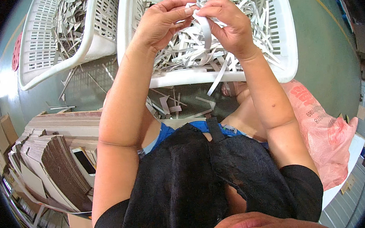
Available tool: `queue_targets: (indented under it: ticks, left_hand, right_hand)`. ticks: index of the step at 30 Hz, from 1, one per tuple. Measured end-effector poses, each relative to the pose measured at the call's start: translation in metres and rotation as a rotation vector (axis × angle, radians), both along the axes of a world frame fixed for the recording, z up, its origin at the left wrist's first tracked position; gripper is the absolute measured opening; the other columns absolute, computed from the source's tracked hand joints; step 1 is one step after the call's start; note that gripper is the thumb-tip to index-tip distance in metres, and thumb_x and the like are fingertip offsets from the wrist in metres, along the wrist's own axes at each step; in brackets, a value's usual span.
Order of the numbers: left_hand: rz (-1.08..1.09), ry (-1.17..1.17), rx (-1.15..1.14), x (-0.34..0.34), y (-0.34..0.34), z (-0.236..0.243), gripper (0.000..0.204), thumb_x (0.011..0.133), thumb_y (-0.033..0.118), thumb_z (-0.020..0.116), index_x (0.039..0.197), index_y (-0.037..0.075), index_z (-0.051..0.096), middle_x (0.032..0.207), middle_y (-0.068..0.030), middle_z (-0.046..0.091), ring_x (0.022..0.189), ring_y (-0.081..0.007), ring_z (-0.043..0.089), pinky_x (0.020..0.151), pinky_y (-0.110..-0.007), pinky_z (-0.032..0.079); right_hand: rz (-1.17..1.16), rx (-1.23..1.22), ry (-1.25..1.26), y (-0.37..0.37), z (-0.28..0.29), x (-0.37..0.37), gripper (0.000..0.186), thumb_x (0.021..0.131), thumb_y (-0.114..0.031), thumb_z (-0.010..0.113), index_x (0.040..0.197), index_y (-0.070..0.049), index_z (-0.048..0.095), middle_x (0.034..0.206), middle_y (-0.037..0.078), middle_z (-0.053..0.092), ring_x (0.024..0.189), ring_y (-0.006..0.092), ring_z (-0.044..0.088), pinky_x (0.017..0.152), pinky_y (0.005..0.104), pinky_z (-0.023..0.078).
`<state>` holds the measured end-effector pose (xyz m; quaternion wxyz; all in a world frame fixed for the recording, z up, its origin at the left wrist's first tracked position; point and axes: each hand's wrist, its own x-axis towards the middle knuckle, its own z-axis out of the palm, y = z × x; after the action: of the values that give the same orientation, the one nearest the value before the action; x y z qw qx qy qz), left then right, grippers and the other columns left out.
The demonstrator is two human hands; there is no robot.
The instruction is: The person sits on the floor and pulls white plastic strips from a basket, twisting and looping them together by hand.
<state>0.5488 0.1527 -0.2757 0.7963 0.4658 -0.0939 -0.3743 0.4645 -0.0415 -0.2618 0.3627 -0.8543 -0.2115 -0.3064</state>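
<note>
Above the big white plastic basket (289, 50), full of loose white strips (173, 57), my two hands meet near the top of the view. My left hand (162, 25) pinches a white strip (205, 33) between thumb and fingers. My right hand (231, 28) grips the same strip just to the right, its thumb and index finger close to the left fingertips. A length of the strip bends and hangs down between the hands. The exact join between the fingers is small and partly hidden.
A second white basket (92, 31) with scraps stands upper left. Stacked cardboard (53, 167) with a phone (84, 161) on it lies lower left. A pink woven sack (322, 146) is at my right. Scraps (164, 104) litter the green floor (327, 51).
</note>
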Motion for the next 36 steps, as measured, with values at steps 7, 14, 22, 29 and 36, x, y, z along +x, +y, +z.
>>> queue_targets:
  ticks: [7, 14, 22, 29, 36]
  left_hand:
    - [0.031, -0.091, -0.070, -0.003, -0.004, 0.001, 0.031, 0.091, 0.006, 0.076, 0.121, -0.002, 0.070, 0.104, -0.0078, 0.074, 0.093, -0.0136, 0.069, 0.086, -0.027, 0.056]
    - [0.113, -0.142, -0.018, -0.014, -0.018, -0.001, 0.034, 0.089, 0.006, 0.078, 0.121, -0.003, 0.070, 0.104, -0.0092, 0.074, 0.091, -0.0147, 0.071, 0.084, -0.027, 0.057]
    - [0.037, -0.044, 0.099, -0.009, -0.013, -0.004, 0.030, 0.091, 0.011, 0.077, 0.117, 0.000, 0.069, 0.103, -0.0077, 0.073, 0.091, -0.0148, 0.069, 0.083, -0.028, 0.055]
    - [-0.117, 0.010, 0.097, 0.001, -0.002, 0.000, 0.026, 0.092, 0.013, 0.076, 0.114, 0.001, 0.072, 0.096, -0.0035, 0.071, 0.083, -0.0117, 0.065, 0.077, -0.026, 0.054]
    - [-0.073, -0.042, 0.024, 0.001, -0.002, -0.002, 0.031, 0.090, 0.009, 0.077, 0.119, -0.001, 0.071, 0.101, -0.0074, 0.074, 0.093, -0.0163, 0.070, 0.083, -0.027, 0.055]
  right_hand:
    - [-0.173, 0.550, 0.341, 0.020, -0.002, -0.006, 0.011, 0.089, -0.010, 0.080, 0.094, -0.005, 0.072, 0.086, 0.002, 0.072, 0.077, 0.0101, 0.067, 0.071, 0.0257, 0.055]
    - [-0.184, 0.632, 0.484, 0.016, -0.008, -0.009, 0.014, 0.094, -0.013, 0.075, 0.096, -0.003, 0.066, 0.084, 0.001, 0.069, 0.074, 0.0059, 0.062, 0.067, 0.0214, 0.051]
    - [-0.083, 0.645, 0.547, 0.011, 0.002, -0.010, 0.028, 0.095, 0.001, 0.063, 0.121, -0.009, 0.068, 0.096, 0.006, 0.071, 0.081, 0.0113, 0.068, 0.072, 0.0249, 0.056]
    - [0.019, 0.058, 0.137, -0.005, 0.006, -0.007, 0.026, 0.082, 0.002, 0.077, 0.105, -0.009, 0.073, 0.088, 0.008, 0.073, 0.076, 0.0200, 0.070, 0.069, 0.0301, 0.056]
    - [-0.068, -0.047, 0.045, -0.002, 0.013, -0.009, 0.017, 0.084, 0.001, 0.079, 0.098, -0.004, 0.072, 0.092, 0.008, 0.072, 0.084, 0.0205, 0.070, 0.074, 0.0296, 0.057]
